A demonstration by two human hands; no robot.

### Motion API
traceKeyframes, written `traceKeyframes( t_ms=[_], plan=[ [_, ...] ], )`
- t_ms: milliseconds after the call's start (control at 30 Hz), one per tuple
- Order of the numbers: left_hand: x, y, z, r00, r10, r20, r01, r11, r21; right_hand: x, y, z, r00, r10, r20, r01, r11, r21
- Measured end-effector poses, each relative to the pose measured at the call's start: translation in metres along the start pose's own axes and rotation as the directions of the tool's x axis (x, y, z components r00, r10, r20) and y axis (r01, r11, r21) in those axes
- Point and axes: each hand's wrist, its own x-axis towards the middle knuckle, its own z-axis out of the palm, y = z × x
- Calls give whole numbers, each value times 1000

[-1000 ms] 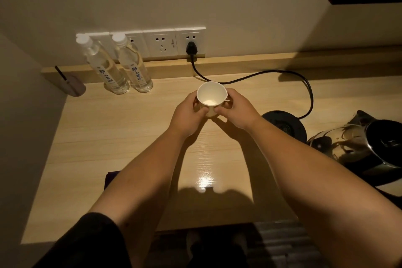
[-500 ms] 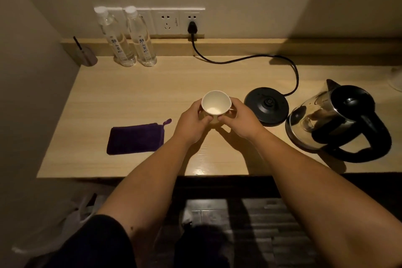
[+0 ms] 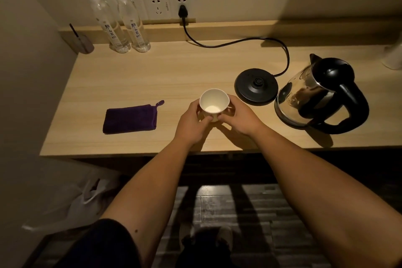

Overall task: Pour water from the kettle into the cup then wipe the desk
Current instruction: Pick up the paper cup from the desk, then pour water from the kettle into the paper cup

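A white paper cup sits upright near the front middle of the wooden desk. My left hand and my right hand wrap its sides together. A steel kettle with a black lid and handle stands off its base at the right of the desk. Its round black base lies between the kettle and the cup. A folded purple cloth lies flat to the left of the cup.
Two clear water bottles stand at the back left under the wall sockets. A black cord runs from the plug to the base. A small glass with a stick sits in the far left corner. A white plastic bag lies on the floor.
The cup, held in both hands, has come back from the rear of the desk toward the front edge. The view has pulled back, so the cloth and the whole kettle now show.
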Motion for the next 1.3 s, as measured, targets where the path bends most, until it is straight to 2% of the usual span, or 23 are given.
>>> traceKeyframes(
  t_ms=[233,333,400,500,567,700,833,933,1067,1200,1300],
  plan=[
    [5,-6,1,999,-4,53,4,1000,4,2,-1,-2,1000,11,3,-10,999,-36],
    [5,-7,5,998,-30,58,31,999,-31,-1,1,-3,1000,-15,-3,14,979,-204],
    [3,-2,7,998,-42,42,44,997,-57,-5,-1,-8,999,-26,-47,7,932,-364],
    [-1,9,10,999,-41,34,46,983,-176,-16,-7,-22,985,-131,-115,47,836,-547],
    [-1,12,12,999,-16,29,22,974,-225,-26,-10,-33,968,-218,-127,94,779,-620],
    [3,7,14,1000,-16,4,17,975,-221,-45,-18,-57,931,-340,-130,125,634,-764],
    [11,-7,12,1000,-3,0,3,989,-148,-71,-20,-92,861,-434,-263,61,603,-796],
    [16,-12,15,1000,-14,3,15,992,-128,-94,-6,-123,762,-433,-481,-112,644,-757],
    [19,-13,18,1000,-17,2,17,997,-74,-112,17,-152,665,-226,-712,-323,773,-546],
    [21,-13,20,1000,-24,-2,24,998,-55,-114,33,-158,663,60,-746,-289,940,-182],
    [22,-13,21,1000,-18,1,18,998,-60,-113,37,-159,635,162,-755,-239,971,7]
  ],
)
